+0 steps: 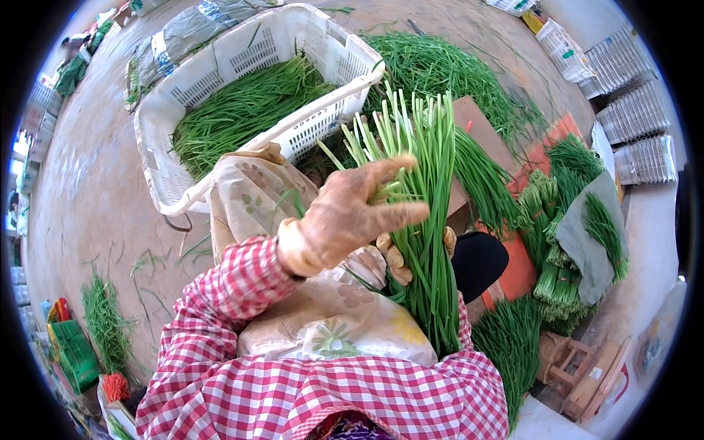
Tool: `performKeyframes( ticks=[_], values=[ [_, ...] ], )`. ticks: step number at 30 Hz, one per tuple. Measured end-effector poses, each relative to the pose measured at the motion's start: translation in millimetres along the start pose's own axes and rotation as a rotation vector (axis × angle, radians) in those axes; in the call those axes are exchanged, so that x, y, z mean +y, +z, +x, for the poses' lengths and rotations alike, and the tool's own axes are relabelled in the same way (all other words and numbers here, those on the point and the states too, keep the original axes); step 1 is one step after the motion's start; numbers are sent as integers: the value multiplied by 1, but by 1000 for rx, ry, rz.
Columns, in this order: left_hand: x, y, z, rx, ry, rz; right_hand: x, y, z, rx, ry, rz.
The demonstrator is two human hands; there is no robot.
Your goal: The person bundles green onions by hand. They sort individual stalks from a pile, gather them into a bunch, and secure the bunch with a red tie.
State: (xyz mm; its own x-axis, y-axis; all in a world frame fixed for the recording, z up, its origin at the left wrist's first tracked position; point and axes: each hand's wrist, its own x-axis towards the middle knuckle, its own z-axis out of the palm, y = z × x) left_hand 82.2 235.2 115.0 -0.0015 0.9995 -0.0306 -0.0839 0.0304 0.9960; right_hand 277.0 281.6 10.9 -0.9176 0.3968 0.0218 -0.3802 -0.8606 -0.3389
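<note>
A thick bundle of garlic chives stands upright before me, pale stem ends up and green leaves hanging toward my lap. My right hand is wrapped round its middle from behind; only the fingers and thumb tip show. My left hand, slightly blurred, reaches across the bundle's upper left side with fingers and thumb apart. A few pale stems show between them. Blurred green leaves appear beside its wrist. A patterned cloth covers my lap. More chives lie on a brown board just beyond the bundle.
A white plastic crate of chives stands front left. Behind the bundle lies a loose chive heap. Tied bunches and a grey cloth are at right, near a small wooden stool. White crates stack far right.
</note>
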Motion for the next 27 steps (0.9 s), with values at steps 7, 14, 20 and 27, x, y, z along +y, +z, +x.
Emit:
performKeyframes(
  ticks=[7, 14, 20, 27],
  values=[
    [-9, -83, -23, 78, 327, -43, -3, -23, -8, -157, 68, 69],
    [-18, -191, -66, -236, 518, -623, -4, -35, -8, -193, 56, 37],
    [-45, -60, -4, 417, -54, -433, 2, -20, -6, -158, -6, 5],
    [-19, -93, -12, 320, 249, -97, -2, -22, 17, -355, -157, 17]
  ],
)
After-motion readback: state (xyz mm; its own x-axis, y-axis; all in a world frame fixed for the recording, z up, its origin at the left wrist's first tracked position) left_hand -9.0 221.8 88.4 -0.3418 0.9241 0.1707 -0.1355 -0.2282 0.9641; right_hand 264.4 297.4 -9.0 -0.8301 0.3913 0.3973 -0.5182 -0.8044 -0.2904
